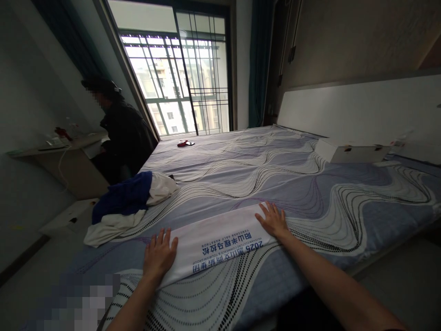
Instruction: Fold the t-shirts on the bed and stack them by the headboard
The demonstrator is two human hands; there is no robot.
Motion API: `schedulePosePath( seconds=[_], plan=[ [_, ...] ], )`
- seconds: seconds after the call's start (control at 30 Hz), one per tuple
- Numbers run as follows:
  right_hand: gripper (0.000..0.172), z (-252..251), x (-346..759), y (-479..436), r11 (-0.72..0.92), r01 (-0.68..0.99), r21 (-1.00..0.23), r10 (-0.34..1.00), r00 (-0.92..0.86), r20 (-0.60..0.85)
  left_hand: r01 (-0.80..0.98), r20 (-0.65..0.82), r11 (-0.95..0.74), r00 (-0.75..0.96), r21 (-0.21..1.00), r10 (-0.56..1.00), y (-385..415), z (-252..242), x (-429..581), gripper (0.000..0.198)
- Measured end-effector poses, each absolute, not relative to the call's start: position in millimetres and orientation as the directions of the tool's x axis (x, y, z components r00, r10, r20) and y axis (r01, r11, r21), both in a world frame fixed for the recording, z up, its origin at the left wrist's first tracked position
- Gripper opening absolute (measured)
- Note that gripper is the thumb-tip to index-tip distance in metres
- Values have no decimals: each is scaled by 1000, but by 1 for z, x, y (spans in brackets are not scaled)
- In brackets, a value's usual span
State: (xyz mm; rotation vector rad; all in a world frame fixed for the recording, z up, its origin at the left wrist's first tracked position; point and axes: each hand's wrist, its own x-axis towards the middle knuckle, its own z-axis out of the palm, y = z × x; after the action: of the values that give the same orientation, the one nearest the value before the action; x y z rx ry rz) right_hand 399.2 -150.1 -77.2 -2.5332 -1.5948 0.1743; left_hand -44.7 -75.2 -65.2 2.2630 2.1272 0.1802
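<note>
A white cloth with blue printed lettering, folded into a long strip, lies flat on the patterned bed sheet. On its left end rests my left hand, fingers spread and pressed flat. My right hand lies on the opposite end, its fingers also stretched out over the fabric. Neither hand grips anything. The print reads upside down from my side, and I cannot tell what kind of garment or cloth it is.
A blue and white clothes pile lies at the bed's left edge. A white box stands near the headboard. A red item and a phone lie at the far edge. Another person sits by a desk.
</note>
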Motion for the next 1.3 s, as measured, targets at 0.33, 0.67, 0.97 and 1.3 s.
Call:
schedulePosePath(
  seconds=[0.33, 0.67, 0.97, 1.3],
  plan=[
    [68, -78, 400, -149, -426, 882, -203, 902, 430, -25, 966, 85, -61, 41, 252, 996, -108, -72, -105, 63],
    [60, -60, 278, -150, -235, 963, -130, 970, 242, 37, 911, 94, -145, 118, 385, 989, -116, -63, -106, 54],
    [78, -55, 93, -130, 24, 906, -422, 999, -13, 29, 932, 73, -143, 126, 334, 989, -116, -63, -106, 56],
    [81, -50, 100, -122, 125, 877, -465, 992, -98, 82, 961, 76, -152, 138, 229, 988, -112, -67, -106, 58]
  ],
)
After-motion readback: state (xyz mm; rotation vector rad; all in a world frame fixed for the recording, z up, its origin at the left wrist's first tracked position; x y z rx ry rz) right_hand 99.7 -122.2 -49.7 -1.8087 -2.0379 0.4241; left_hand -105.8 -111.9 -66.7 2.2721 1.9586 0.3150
